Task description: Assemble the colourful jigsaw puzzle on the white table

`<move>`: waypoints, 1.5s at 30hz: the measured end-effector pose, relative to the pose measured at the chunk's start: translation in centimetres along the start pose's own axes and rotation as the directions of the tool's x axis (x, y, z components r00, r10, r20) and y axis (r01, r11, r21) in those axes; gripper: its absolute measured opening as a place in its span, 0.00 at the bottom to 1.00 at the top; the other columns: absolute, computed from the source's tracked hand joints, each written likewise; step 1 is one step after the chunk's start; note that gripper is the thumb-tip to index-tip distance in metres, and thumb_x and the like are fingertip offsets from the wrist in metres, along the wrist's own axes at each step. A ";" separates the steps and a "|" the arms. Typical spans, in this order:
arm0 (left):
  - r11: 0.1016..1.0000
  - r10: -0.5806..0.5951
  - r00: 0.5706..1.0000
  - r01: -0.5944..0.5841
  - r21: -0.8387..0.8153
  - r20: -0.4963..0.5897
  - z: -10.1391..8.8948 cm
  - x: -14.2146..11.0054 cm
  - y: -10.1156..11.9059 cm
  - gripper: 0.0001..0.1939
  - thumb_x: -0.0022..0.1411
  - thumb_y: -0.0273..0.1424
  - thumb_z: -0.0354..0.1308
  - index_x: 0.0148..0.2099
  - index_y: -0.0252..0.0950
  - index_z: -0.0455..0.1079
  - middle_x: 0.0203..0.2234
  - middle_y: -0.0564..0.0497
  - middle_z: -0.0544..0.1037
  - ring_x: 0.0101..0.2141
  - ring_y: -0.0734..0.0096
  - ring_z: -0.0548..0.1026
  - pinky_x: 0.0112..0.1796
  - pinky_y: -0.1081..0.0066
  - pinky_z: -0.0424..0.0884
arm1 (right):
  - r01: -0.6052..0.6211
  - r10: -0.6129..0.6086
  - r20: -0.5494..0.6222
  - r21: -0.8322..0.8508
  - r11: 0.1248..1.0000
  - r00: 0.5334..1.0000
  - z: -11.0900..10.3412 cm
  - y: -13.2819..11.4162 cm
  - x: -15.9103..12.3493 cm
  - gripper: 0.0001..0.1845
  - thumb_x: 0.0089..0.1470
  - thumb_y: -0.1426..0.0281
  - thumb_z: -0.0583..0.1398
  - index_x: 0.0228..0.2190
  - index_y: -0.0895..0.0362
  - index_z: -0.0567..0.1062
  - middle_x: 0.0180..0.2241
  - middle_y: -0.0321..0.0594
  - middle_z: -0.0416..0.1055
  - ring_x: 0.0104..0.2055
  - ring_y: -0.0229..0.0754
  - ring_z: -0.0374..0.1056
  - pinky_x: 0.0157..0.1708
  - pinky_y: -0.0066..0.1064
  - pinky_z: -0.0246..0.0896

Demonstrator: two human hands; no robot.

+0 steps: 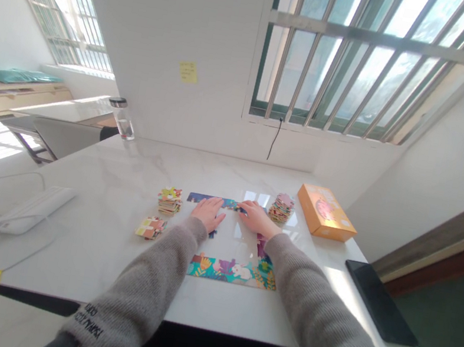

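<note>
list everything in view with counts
partly built jigsaw border: 1, multicoloured, middle of table
stacks of puzzle pieces: 3, multicoloured, two left of border, one right
puzzle box: 1, orange, right of stacks
marble table: 1, white, under everything
water bottle: 1, clear, dark cap, far left corner
white corded device: 1, white, left on table
black panel: 1, black, right edge
sticky note: 1, yellow, wall
left hand: 1, flat, inside border
right hand: 1, flat, on border's far edge
grey sleeves: 2, grey, forearms

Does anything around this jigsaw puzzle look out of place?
One small dark blue jigsaw piece seems to sit loose inside the unfinished border, beside the left hand and apart from the assembled bottom edge. The sleeve partly hides it.
</note>
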State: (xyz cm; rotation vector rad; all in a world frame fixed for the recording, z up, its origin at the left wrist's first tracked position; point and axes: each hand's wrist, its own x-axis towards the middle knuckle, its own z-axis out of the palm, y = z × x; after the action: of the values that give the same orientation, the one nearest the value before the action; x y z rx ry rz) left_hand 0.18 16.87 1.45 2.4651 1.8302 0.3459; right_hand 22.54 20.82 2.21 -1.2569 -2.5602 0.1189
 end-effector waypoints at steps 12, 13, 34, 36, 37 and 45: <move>0.997 0.002 0.971 -0.021 0.074 0.240 1.1 1.6 0.4 0.35 0.70 0.49 0.39 0.74 0.41 0.45 0.73 0.50 0.45 0.71 0.59 0.44 0.67 0.46 0.42 | 0.030 -0.030 -0.019 -0.012 0.999 0.999 0.9 -0.2 -0.7 0.21 0.63 0.74 0.56 0.57 0.58 0.73 0.55 0.49 0.71 0.56 0.47 0.63 0.60 0.38 0.55; 0.997 0.005 0.970 -0.024 0.073 0.244 1.0 1.6 0.4 0.36 0.70 0.49 0.39 0.74 0.41 0.45 0.73 0.50 0.45 0.71 0.59 0.44 0.67 0.46 0.42 | 0.026 -0.026 -0.016 -0.012 1.000 1.000 0.9 -0.3 -0.8 0.21 0.63 0.74 0.56 0.57 0.58 0.73 0.55 0.48 0.71 0.56 0.47 0.63 0.60 0.38 0.55; 0.997 -0.011 0.973 -0.007 0.078 0.229 1.2 1.3 0.8 0.37 0.69 0.51 0.38 0.74 0.42 0.44 0.73 0.51 0.46 0.71 0.59 0.44 0.67 0.46 0.41 | -0.071 0.101 0.111 -0.247 0.966 0.989 -1.0 -3.3 0.2 0.23 0.66 0.59 0.52 0.59 0.50 0.67 0.54 0.51 0.66 0.56 0.56 0.60 0.53 0.48 0.59; 0.997 -0.014 0.976 -0.004 0.081 0.218 1.3 1.3 0.8 0.36 0.70 0.52 0.37 0.74 0.42 0.45 0.72 0.51 0.46 0.71 0.58 0.44 0.67 0.45 0.41 | -0.060 0.092 0.108 -0.266 0.962 0.990 -1.0 -3.5 0.3 0.23 0.66 0.59 0.52 0.59 0.51 0.67 0.55 0.52 0.66 0.57 0.56 0.60 0.52 0.48 0.59; 0.997 -0.016 0.978 -0.001 0.080 0.209 1.4 1.4 0.9 0.36 0.70 0.52 0.37 0.74 0.42 0.46 0.72 0.51 0.47 0.71 0.58 0.45 0.67 0.46 0.42 | -0.050 0.082 0.105 -0.271 0.961 0.991 -1.0 -3.6 0.3 0.23 0.66 0.60 0.51 0.59 0.52 0.67 0.55 0.52 0.66 0.57 0.56 0.60 0.52 0.48 0.59; 0.987 -0.148 0.986 0.143 0.068 0.072 0.8 1.1 0.1 0.30 0.72 0.49 0.35 0.71 0.50 0.53 0.71 0.49 0.54 0.69 0.55 0.51 0.65 0.40 0.43 | -0.033 0.061 0.106 -0.251 0.967 0.992 -1.0 -4.2 0.2 0.23 0.67 0.61 0.51 0.58 0.56 0.67 0.55 0.56 0.66 0.57 0.57 0.60 0.53 0.47 0.60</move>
State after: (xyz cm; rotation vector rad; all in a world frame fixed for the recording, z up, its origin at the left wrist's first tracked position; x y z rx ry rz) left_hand 0.70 17.94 0.81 2.3294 2.0035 0.1861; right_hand 19.52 18.35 4.06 -1.4386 -2.7094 -0.1299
